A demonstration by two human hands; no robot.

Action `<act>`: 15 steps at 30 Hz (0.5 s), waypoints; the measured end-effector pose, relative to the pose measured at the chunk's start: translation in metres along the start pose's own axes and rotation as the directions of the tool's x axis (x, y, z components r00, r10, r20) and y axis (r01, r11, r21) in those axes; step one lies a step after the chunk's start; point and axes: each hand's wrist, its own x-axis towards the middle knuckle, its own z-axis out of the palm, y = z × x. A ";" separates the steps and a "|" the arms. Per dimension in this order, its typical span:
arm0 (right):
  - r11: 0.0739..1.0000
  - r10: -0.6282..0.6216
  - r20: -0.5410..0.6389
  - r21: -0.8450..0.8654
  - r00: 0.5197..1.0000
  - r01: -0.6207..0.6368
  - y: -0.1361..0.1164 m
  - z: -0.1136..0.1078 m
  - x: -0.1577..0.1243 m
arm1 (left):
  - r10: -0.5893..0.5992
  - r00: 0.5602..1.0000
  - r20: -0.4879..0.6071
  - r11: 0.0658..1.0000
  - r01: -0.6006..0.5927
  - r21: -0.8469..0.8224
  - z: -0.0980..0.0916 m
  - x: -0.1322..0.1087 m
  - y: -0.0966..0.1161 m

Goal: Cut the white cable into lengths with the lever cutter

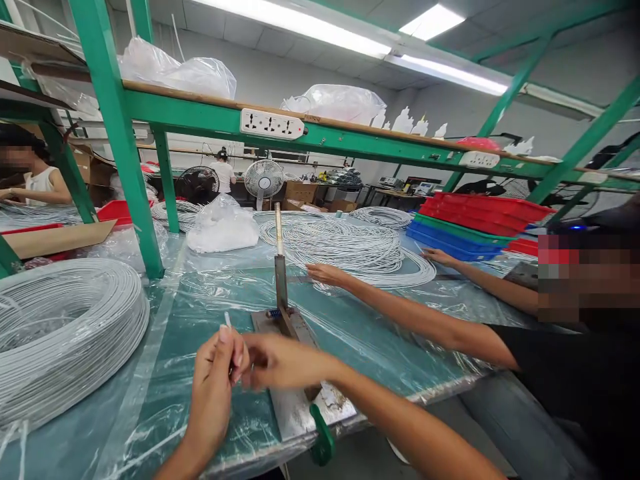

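Note:
My left hand (216, 377) is closed in a pinch. The short end of a thin white cable (227, 320) sticks up from between its thumb and fingers. My right hand (287, 361) reaches in from the right, its fingers at those of my left hand. Motion blurs the right fingers, and whether they grip anything does not show. Just behind my hands stands a hand-lever press (281, 280), its handle upright and its metal base plate (295, 417) partly covered by my right hand. A green handle (321, 433) sits at the plate's front edge.
A large coil of white cable (120, 333) lies at left. A co-worker at right reaches a hand (327, 273) towards another cable coil (345, 243). Stacked red, green and blue trays (465, 230) stand beyond. A green shelf beam (200, 115) with a power strip (273, 124) crosses above.

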 end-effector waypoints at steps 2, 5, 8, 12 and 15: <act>0.999 -0.020 0.126 -0.032 0.992 0.024 0.004 0.035 -0.008 | 0.016 0.999 -0.030 0.995 -0.019 -0.095 0.008 -0.003 0.007; 0.992 -0.011 0.101 0.129 0.995 -0.002 0.003 0.065 -0.013 | 0.041 0.999 0.002 0.997 -0.041 -0.068 0.013 -0.006 0.014; 0.957 0.013 -0.122 0.288 0.992 0.023 -0.006 0.066 -0.025 | 0.038 0.982 0.187 0.968 -0.082 0.237 0.001 -0.010 0.018; 0.930 0.057 -0.503 0.341 0.862 0.137 -0.024 0.029 -0.062 | -0.289 0.866 0.408 0.747 -0.062 0.661 -0.030 -0.019 0.017; 0.931 0.094 -0.781 0.289 0.617 0.224 -0.026 -0.010 -0.099 | -0.451 0.790 0.417 0.536 -0.134 0.834 -0.053 -0.024 0.007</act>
